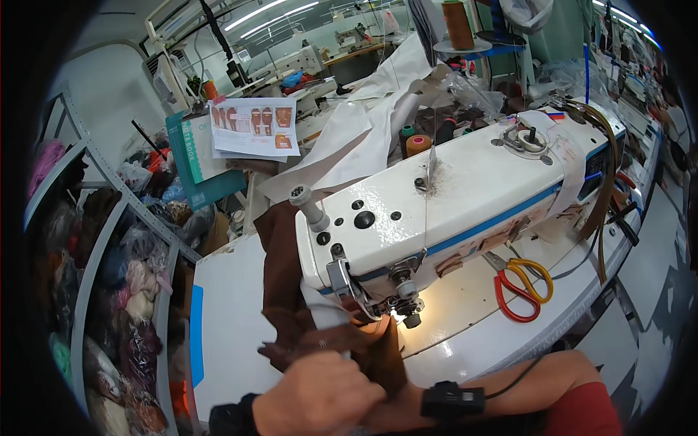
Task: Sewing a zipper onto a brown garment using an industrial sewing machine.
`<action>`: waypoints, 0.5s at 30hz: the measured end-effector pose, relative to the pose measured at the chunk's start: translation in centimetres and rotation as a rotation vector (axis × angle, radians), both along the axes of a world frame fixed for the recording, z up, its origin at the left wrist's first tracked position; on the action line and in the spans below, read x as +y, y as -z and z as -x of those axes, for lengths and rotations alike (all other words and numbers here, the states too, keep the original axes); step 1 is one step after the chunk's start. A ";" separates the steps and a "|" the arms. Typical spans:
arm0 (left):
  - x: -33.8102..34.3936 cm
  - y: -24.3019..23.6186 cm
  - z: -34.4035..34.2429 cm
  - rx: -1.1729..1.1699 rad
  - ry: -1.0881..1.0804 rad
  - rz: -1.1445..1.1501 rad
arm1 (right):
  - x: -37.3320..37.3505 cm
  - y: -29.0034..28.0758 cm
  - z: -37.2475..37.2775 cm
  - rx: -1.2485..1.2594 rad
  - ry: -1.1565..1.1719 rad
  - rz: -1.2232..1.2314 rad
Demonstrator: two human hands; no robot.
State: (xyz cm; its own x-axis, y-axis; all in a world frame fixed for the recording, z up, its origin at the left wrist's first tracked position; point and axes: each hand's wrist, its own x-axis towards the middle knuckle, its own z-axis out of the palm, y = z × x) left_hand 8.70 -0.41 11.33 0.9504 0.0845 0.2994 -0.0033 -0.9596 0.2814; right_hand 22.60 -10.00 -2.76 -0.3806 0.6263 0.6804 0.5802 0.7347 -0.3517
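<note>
A white sewing machine with a blue stripe stands across the table, its lamp lit by the needle. Dark brown fabric runs along the left of the machine head and down toward my hands. An olive-brown piece of cloth hangs at the table's front edge below the needle. My left hand is closed in a fist just in front of the fabric; what its fingers hold is hidden. Behind it, my right hand is mostly covered, with its fingers out of sight. A black device is strapped to my right wrist.
Scissors with red and yellow handles lie right of the needle. Thread cones and white cloth sit behind the machine. Printed sheets and a teal notebook stand at back left. Shelves hold bagged materials.
</note>
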 end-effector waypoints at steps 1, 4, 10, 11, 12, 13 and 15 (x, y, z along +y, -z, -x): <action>-1.4 -0.2 -1.0 0.128 0.035 0.036 | 0.1 0.1 0.4 0.008 -0.017 -0.004; -1.8 1.6 -1.1 0.225 0.059 0.102 | -0.7 -0.2 -0.2 0.020 -0.064 -0.001; -0.2 3.7 0.7 0.144 -0.140 0.240 | -2.9 -1.2 -6.6 -0.192 -0.189 0.137; -0.3 3.8 0.7 0.156 -0.249 0.206 | -2.5 -1.2 -7.7 -0.268 -0.092 0.140; -0.4 4.0 0.9 0.167 -0.360 0.173 | -1.7 -1.4 -8.5 -0.318 0.000 0.093; -0.1 4.5 0.8 0.115 -0.340 0.155 | -1.2 -1.8 -9.1 -0.273 0.042 0.097; -0.5 4.5 0.6 0.121 -0.384 0.144 | -0.4 -2.3 -10.0 -0.227 0.082 0.098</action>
